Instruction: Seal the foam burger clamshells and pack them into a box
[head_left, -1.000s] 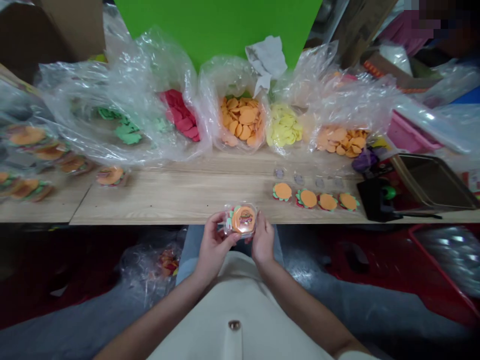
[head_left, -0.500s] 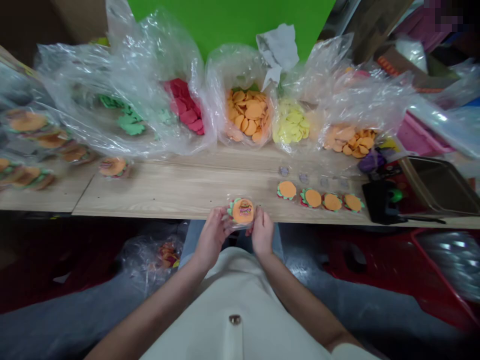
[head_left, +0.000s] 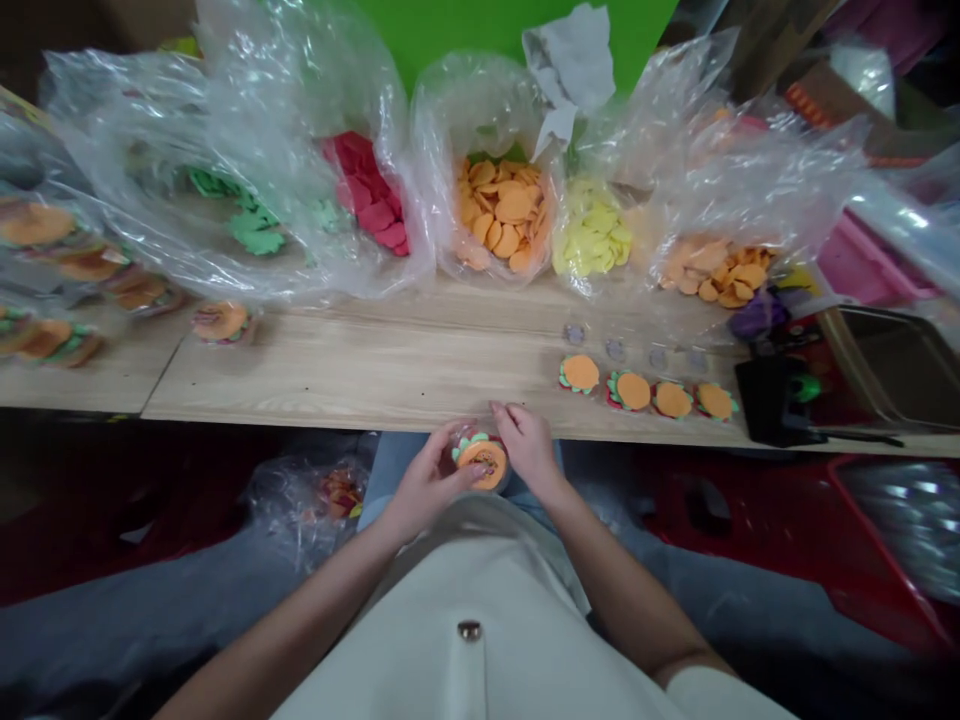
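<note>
A toy foam burger [head_left: 487, 452] with an orange round top, green frilly edge and a small printed picture sits inside a clear plastic bag [head_left: 480, 424]. My left hand [head_left: 424, 488] is wrapped round its left side, with the thumb over the front. Fingers of my right hand [head_left: 531, 452] are pinched at the bag's upper right edge. Both hands are over my lap at the table's front edge. Right of them on the table lies a row of several similar burgers [head_left: 580, 373], with small clear pieces [head_left: 615, 348] behind them.
Along the back of the wooden table [head_left: 360, 370] stand clear bags of green [head_left: 255, 232], red [head_left: 371, 200], orange [head_left: 514, 205] and yellow [head_left: 598, 228] foam pieces. Wrapped burgers [head_left: 220, 321] lie at left. A black device [head_left: 776, 400] and a tray [head_left: 900, 365] are at right.
The wrapped burger has come down and nearer my body, below the table edge. My left thumb now lies over its front; my right hand has shifted to the bag's upper edge.
</note>
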